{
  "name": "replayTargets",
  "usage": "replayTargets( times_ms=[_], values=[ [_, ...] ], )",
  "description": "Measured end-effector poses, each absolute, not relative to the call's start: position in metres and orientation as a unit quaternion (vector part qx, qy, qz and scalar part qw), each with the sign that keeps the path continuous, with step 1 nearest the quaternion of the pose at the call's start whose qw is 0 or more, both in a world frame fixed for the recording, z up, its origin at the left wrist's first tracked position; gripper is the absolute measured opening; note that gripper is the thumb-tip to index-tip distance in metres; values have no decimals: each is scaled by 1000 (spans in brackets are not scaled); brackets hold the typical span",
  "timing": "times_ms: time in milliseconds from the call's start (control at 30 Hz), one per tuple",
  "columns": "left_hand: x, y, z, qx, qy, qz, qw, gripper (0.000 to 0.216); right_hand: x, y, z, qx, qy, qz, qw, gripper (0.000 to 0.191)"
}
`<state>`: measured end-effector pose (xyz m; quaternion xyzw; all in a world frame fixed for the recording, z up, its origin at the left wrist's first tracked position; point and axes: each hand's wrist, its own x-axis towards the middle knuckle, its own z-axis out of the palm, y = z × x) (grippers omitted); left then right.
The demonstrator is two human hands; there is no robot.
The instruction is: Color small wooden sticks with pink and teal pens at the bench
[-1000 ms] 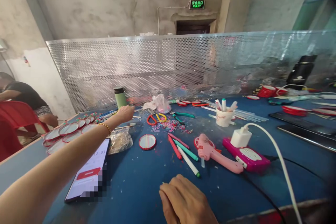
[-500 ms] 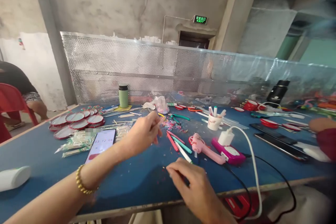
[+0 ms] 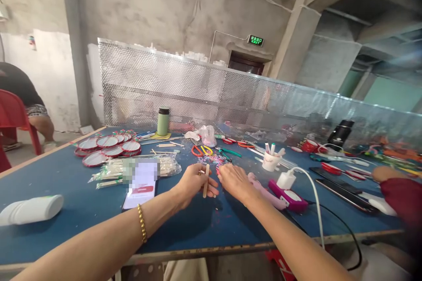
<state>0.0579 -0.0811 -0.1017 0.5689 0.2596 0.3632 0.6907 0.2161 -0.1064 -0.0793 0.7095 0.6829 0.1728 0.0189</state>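
Observation:
My left hand (image 3: 195, 184) pinches a wooden craft stick (image 3: 206, 180), held upright above the blue table, with the other fingers partly spread behind it. Beside it on the right, my right hand (image 3: 233, 181) has its fingers curled together; what they hold, if anything, is hidden. Just beyond my hands lies a loose pile of small coloured bits (image 3: 212, 159), too small to name. Red-handled pliers (image 3: 197, 151) and green-handled pliers (image 3: 232, 153) lie around that pile. A pink glue gun (image 3: 268, 195) is right of my right hand, partly covered by it.
Left are a phone (image 3: 141, 184), bagged sticks (image 3: 168, 165), red-rimmed discs (image 3: 107, 141) and a white bottle (image 3: 36, 210). Right are a cup of markers (image 3: 271, 160), a purple power strip (image 3: 288, 196) with cables, and another person's sleeve (image 3: 404, 199). A green flask (image 3: 163, 121) stands behind.
My left hand has come back from the pile towards me, a craft stick now visible in it. My right hand has moved forward beside it, covering where the markers lay. The view has shifted slightly.

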Motion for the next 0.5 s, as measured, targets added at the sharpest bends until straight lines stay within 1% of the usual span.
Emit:
replayTargets(
  times_ms=[100, 200, 300, 333, 367, 400, 467, 500],
  values=[
    [60, -82, -101, 569, 259, 365, 690, 17, 210, -106, -82, 709, 689, 150, 18, 22],
    [62, -83, -102, 573, 261, 373, 681, 12, 207, -103, -81, 727, 673, 133, 3, 23],
    [63, -82, -102, 570, 259, 390, 675, 9, 211, -97, -77, 741, 659, 126, -34, 35],
    [63, -81, -102, 567, 258, 390, 678, 9, 214, -96, -75, 748, 649, 117, -77, 38],
    [64, -81, -102, 564, 259, 390, 680, 11, 218, -95, -73, 748, 642, 101, -137, 36],
    [64, -81, -102, 562, 259, 387, 683, 13, 223, -96, -71, 731, 649, 64, -199, 29],
    [65, -81, -103, 560, 255, 382, 690, 18, 230, -103, -65, 664, 664, -58, -338, 17],
    [65, -81, -103, 558, 254, 376, 694, 20, 232, -108, -63, 624, 661, -131, -395, 15]
  ],
)
